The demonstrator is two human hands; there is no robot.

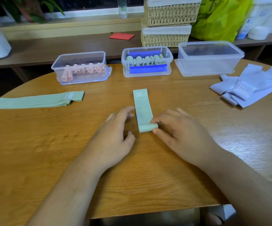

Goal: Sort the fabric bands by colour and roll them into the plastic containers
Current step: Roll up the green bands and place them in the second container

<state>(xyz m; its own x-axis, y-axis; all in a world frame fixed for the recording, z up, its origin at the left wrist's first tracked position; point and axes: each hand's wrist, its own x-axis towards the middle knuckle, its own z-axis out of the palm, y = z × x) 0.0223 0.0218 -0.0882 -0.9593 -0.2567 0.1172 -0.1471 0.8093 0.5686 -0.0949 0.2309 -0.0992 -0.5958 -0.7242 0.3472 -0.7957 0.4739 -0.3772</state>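
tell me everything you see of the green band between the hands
The pale green band looks like stretch fabric, printed 30 LB in white at its far end. It lies flat, lengthwise on the wooden table, its near end curled into a roll. The right hand pinches that roll; the left hand rests open at its left edge.

Mint band (143, 110) flat, "30 LB" end far; near end rolled

A home room: wicker baskets (167, 17), houseplant (53, 7) by window
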